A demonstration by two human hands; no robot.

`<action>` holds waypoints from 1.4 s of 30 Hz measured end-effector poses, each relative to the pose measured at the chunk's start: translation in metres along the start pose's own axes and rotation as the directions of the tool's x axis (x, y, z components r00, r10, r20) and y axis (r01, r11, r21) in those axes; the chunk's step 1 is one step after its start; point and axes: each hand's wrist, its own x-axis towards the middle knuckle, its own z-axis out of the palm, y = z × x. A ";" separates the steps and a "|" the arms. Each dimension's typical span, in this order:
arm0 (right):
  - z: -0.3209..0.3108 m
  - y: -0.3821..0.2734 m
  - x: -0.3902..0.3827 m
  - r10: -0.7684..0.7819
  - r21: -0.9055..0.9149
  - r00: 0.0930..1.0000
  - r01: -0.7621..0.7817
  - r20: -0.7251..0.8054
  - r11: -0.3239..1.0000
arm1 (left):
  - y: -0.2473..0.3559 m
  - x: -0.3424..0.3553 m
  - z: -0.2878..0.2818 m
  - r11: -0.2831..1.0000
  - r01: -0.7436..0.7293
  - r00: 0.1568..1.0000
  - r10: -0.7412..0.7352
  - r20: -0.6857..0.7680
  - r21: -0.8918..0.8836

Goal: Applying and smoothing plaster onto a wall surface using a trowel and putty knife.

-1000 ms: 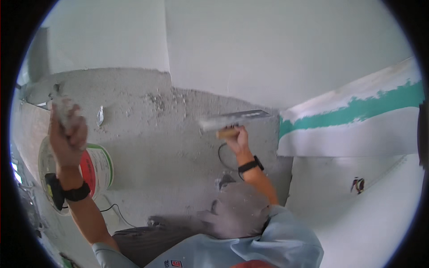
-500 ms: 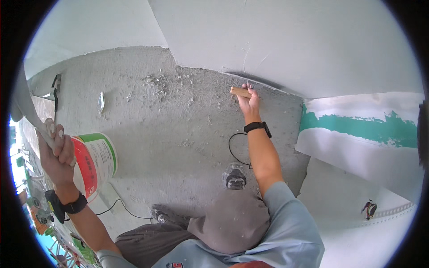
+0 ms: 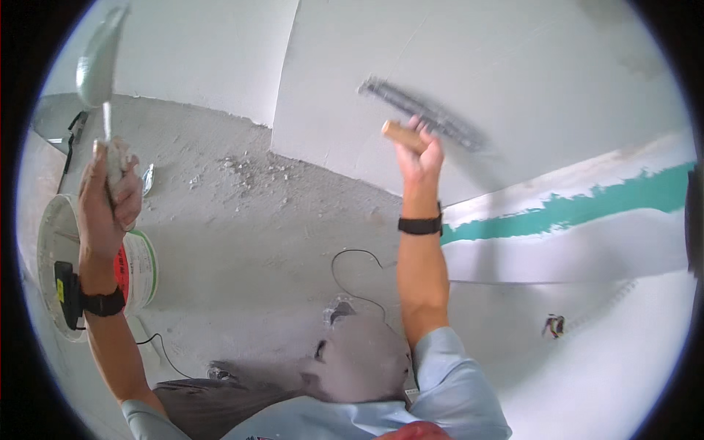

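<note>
My right hand [image 3: 422, 157] is wrapped round the wooden handle of a plastering trowel [image 3: 424, 111]. Its long, grey-smeared blade lies along the pale wall [image 3: 352, 44], above the foot of the wall; whether the whole blade touches cannot be made out. Raised on the left, my left hand [image 3: 110, 192] grips the handle of a hand trowel [image 3: 101, 62], whose whitish, rounded blade points up and away from me. Below and partly behind that hand stands a white bucket [image 3: 141, 264] with a red and green label.
Crumbs of rubble [image 3: 253, 172] lie on the grey floor near the wall's foot. A green band [image 3: 572, 214] crosses the wall at right, with loose wires [image 3: 554, 325] poking out below. A thin black cable [image 3: 335, 270] curves by my foot. A shiny scrap [image 3: 149, 179] lies beyond the bucket.
The plastering trowel has gone up from the wall's bottom edge onto its face. My left hand has lifted the hand trowel and brought it farther into view. The view has shifted too.
</note>
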 end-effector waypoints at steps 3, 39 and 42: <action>0.125 -0.025 -0.013 -0.031 -0.096 0.991 0.044 0.132 0.994 | 0.007 -0.006 -0.016 0.999 -0.031 0.997 0.029 0.069 0.014; -0.300 0.001 0.047 0.084 -0.022 0.919 -0.100 -0.386 0.995 | -0.043 0.017 -0.047 0.996 -0.044 0.921 0.013 0.391 0.072; -0.260 -0.006 0.037 0.071 0.020 0.960 -0.068 -0.272 0.997 | -0.048 0.003 -0.045 0.690 -0.283 0.919 0.394 -0.018 0.666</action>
